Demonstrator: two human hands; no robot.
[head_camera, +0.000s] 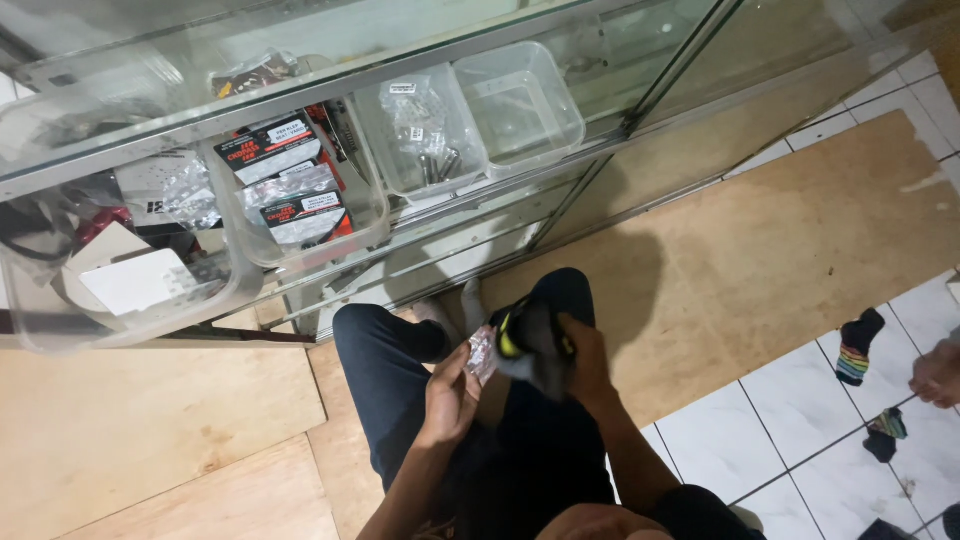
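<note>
Seated by glass cabinet (620, 90). Left hand (450, 400) pinches small clear packet (481, 352) over lap; right hand (585, 360) grips black-yellow device (525, 340) against it (scanning, seemingly). Next: steady alignment.

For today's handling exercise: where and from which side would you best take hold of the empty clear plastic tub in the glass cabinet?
Take the empty clear tub by its near rim, coming from above and the front. It sits upright with its mouth open and nothing inside, so the rim is free. The tub of small bagged parts appears to stand close on its left, so that side is probably cramped.
</note>
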